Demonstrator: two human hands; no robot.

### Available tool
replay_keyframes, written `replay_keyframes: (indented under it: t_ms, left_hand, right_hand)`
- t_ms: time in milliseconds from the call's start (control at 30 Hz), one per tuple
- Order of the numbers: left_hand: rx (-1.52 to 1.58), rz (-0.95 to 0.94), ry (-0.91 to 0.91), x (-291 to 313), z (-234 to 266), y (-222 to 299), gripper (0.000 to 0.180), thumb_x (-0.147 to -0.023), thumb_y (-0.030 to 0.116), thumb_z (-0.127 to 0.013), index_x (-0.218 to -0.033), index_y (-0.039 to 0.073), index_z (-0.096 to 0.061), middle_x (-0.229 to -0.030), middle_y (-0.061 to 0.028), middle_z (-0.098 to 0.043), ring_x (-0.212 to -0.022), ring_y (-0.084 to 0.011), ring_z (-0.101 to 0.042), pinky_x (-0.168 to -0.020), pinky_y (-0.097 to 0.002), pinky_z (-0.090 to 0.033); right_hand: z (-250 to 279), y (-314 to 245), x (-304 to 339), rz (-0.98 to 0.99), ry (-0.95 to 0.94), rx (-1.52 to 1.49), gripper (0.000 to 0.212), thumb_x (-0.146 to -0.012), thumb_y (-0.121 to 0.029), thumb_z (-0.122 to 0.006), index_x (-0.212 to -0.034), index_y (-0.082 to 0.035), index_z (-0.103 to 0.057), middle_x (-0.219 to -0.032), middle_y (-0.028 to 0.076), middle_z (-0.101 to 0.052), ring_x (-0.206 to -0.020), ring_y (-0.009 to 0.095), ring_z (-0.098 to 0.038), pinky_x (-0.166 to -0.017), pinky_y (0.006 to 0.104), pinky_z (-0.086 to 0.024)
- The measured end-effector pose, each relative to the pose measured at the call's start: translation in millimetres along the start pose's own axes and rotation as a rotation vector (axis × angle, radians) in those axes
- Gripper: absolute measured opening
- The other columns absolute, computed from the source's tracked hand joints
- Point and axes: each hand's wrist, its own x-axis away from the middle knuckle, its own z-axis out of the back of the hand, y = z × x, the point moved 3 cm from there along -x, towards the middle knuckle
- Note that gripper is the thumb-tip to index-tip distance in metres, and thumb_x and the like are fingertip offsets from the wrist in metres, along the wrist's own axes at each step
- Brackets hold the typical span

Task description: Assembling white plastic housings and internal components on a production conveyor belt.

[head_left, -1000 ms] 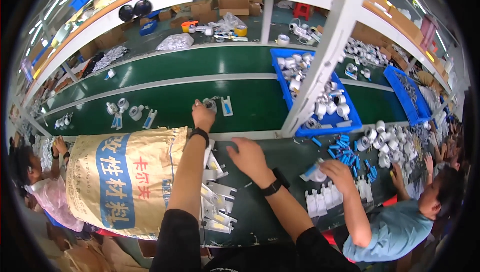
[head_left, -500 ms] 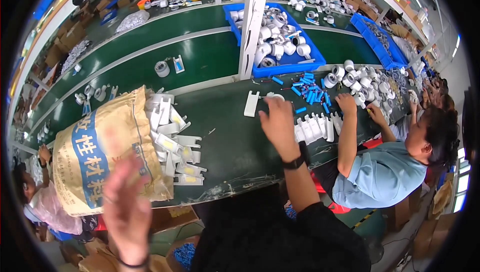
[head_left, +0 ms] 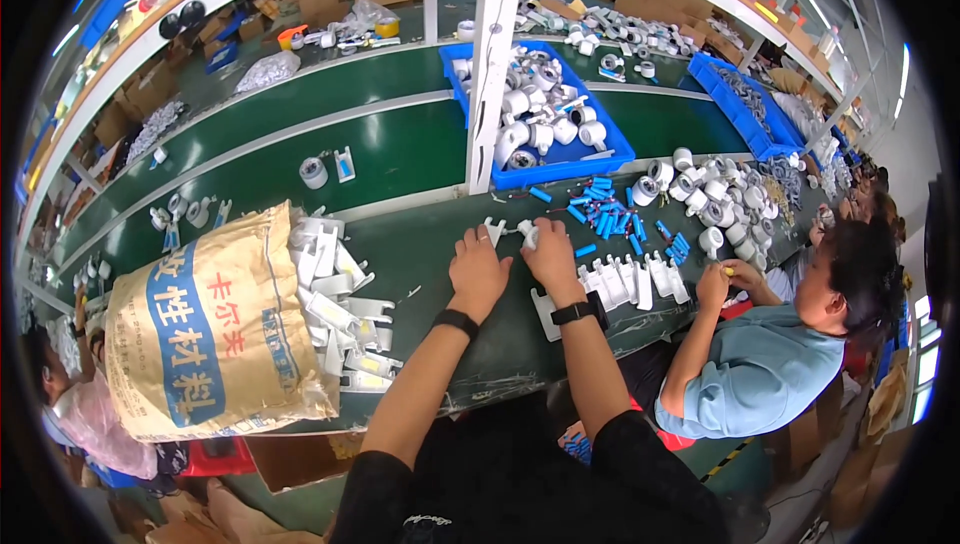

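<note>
My left hand (head_left: 480,269) is over the green work surface, its fingers bent around a white forked plastic plate (head_left: 494,230) that sticks out past the fingertips. Just beside it, my right hand (head_left: 549,258) closes on a small white plastic part (head_left: 527,233), mostly hidden by the fingers. Another flat white plate (head_left: 545,315) lies next to my right wrist. To the right of that hand are a row of white plastic plates (head_left: 627,282) and a scatter of blue cylindrical cells (head_left: 605,212).
A large paper sack (head_left: 250,316) stands at the left, with white plastic plates (head_left: 345,319) spilling from it. White round housings (head_left: 715,189) are heaped at right. A blue crate (head_left: 575,172) sits behind a white post (head_left: 489,74). A co-worker (head_left: 760,369) sits close at right.
My left hand has come from above the sack to the work surface beside my right hand. A white plate now lies by my right wrist. The co-worker's hands have drawn together.
</note>
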Motion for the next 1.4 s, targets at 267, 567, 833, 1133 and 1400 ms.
replay_keyframes:
  t_ms: [267,567,833,1133,1400]
  left_hand:
    - [0.778,0.346,-0.425,-26.9,-8.7,-87.4,0.031,-0.093,0.008,-0.060,-0.122,-0.003,-0.060,-0.104,-0.0104,-0.072,-0.086,-0.0222,-0.071,-0.077,-0.0346,-0.058]
    - [0.957,0.630,-0.591,16.3,31.6,-119.4,0.033,-0.088,0.006,-0.065,-0.119,-0.005,-0.061,-0.103,-0.0076,-0.069,-0.094,-0.0172,-0.068,-0.081,-0.0326,-0.057]
    - [0.241,0.110,-0.225,5.5,50.7,-120.3,0.062,-0.083,0.023,-0.078,-0.134,-0.002,-0.055,-0.112,-0.0139,-0.068,-0.102,-0.0285,-0.068,-0.092,-0.0380,-0.053]
    - [0.459,0.226,-0.232,-43.6,67.3,-80.8,0.083,-0.074,0.032,-0.085,-0.139,-0.006,-0.050,-0.110,-0.0190,-0.069,-0.097,-0.0233,-0.068,-0.089,-0.0328,-0.051]
    - [1.119,0.483,-0.280,-42.5,78.1,-123.1,0.058,-0.085,0.021,-0.075,-0.132,-0.005,-0.055,-0.114,-0.0119,-0.066,-0.100,-0.0197,-0.067,-0.084,-0.0313,-0.058]
  right_hand:
    - [20.1,-39.9,-28.4,0.136,-0.096,-0.392,0.064,-0.078,-0.028,-0.076,-0.131,0.001,-0.056,-0.120,0.024,-0.059,-0.110,0.039,-0.061,-0.096,0.0397,-0.050]
    - [-12.4,-94.8,-60.5,-0.033,-0.382,-0.430,0.089,-0.082,-0.057,-0.067,-0.140,0.008,-0.049,-0.130,0.029,-0.061,-0.121,0.040,-0.061,-0.101,0.0395,-0.047]
    - [-18.4,-105.9,-67.7,-0.023,-0.455,-0.153,0.071,-0.085,-0.056,-0.061,-0.120,0.005,-0.065,-0.113,0.028,-0.069,-0.109,0.040,-0.066,-0.095,0.0435,-0.051]
    - [-39.4,-131.7,-67.2,0.255,-0.440,-0.287,0.060,-0.102,-0.047,-0.038,-0.093,0.003,-0.071,-0.100,0.026,-0.069,-0.099,0.045,-0.064,-0.090,0.0509,-0.050]
    - [-70.5,-90.4,-19.8,0.126,-0.479,-0.759,0.043,-0.084,-0.007,-0.072,-0.125,-0.002,-0.063,-0.110,0.007,-0.071,-0.093,0.021,-0.066,-0.086,0.0344,-0.052]
